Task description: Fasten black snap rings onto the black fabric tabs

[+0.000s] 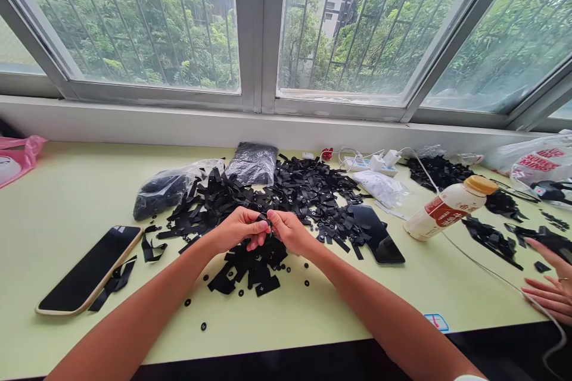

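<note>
My left hand [241,229] and my right hand [290,233] meet over the middle of the table, fingers pinched together. Between them is a small black fabric strip [263,218], mostly covered by the fingertips. Whether a ring-shaped piece is also in the fingers cannot be made out. Just beyond the hands spreads a large heap of black strips [308,190]. Under and in front of them lies a smaller pile of black strip pieces [250,268], some with a small light mark. Several small round black discs with holes, one of them a loose disc [204,326], are scattered nearby.
A phone [89,271] lies at left, another phone [378,235] at right beside a tilted bottle [451,208]. Plastic bags of black pieces [252,164] stand behind. A white cable [487,268] crosses the right side, near another person's hand [554,286].
</note>
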A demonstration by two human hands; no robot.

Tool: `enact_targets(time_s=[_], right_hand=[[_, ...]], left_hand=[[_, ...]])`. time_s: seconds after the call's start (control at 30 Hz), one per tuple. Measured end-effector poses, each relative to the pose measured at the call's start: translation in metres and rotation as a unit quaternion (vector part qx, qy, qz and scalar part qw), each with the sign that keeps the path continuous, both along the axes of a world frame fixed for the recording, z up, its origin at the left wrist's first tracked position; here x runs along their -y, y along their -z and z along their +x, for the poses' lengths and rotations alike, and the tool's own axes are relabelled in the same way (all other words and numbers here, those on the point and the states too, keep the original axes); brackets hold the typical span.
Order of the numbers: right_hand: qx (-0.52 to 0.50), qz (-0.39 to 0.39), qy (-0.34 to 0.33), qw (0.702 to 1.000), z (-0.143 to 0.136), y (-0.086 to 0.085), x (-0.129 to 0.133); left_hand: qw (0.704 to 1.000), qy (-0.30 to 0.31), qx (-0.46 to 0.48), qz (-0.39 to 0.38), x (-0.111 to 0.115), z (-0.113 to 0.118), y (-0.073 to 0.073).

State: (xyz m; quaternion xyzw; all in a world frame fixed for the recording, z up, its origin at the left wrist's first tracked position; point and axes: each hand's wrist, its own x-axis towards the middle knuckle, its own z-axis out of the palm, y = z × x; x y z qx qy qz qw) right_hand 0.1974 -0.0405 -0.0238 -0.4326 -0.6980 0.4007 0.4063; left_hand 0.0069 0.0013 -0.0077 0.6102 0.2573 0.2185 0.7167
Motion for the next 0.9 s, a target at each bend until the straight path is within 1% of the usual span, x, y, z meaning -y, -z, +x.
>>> enact_targets(time_s=[0.07, 0.13, 0.27, 0.33, 0.37, 0.43, 0.5, 0.53, 0.6, 0.67, 0.73, 0.83, 0.9], right_hand=[[-0.009, -0.009, 0.013, 1.000, -0.001, 0.002, -0.001], [0.005, 0.018, 0.033, 0.999, 0.000, 0.001, -0.002], [0.060, 0.096, 0.078, 0.991, 0.006, -0.003, -0.006], [0.090, 0.117, 0.100, 0.984, 0.014, -0.003, -0.010], [0.110, 0.127, 0.127, 0.978, 0.021, -0.003, -0.014], [0.165, 0.143, 0.217, 0.951, 0.040, -0.002, -0.022], [0.229, 0.135, 0.340, 0.902, 0.065, 0.001, -0.033], [0.260, 0.118, 0.388, 0.877, 0.078, 0.002, -0.038], [0.319, 0.063, 0.448, 0.833, 0.102, 0.007, -0.047], [0.366, 0.009, 0.451, 0.814, 0.117, 0.012, -0.054], [0.390, -0.022, 0.441, 0.808, 0.122, 0.017, -0.059], [0.383, -0.035, 0.439, 0.812, 0.121, 0.022, -0.063], [0.362, -0.036, 0.440, 0.821, 0.121, 0.022, -0.063]], left_hand=[[1.000, -0.002, 0.007, -0.007, 0.001, 0.001, -0.002], [0.999, -0.026, 0.015, -0.011, 0.001, 0.004, -0.004], [0.992, -0.121, 0.026, -0.017, -0.001, 0.011, -0.005], [0.986, -0.164, -0.003, 0.011, -0.003, 0.013, -0.003], [0.982, -0.180, -0.026, 0.041, -0.004, 0.012, -0.002], [0.968, -0.201, -0.081, 0.125, -0.006, 0.010, 0.000], [0.944, -0.207, -0.139, 0.218, -0.006, 0.008, 0.001], [0.931, -0.207, -0.164, 0.253, -0.006, 0.006, 0.002], [0.912, -0.209, -0.192, 0.296, -0.006, 0.005, 0.003], [0.905, -0.209, -0.195, 0.315, -0.005, 0.004, 0.004], [0.903, -0.206, -0.187, 0.327, -0.004, 0.004, 0.006], [0.904, -0.189, -0.179, 0.339, -0.004, 0.005, 0.009], [0.896, -0.181, -0.201, 0.352, -0.004, 0.005, 0.010]])
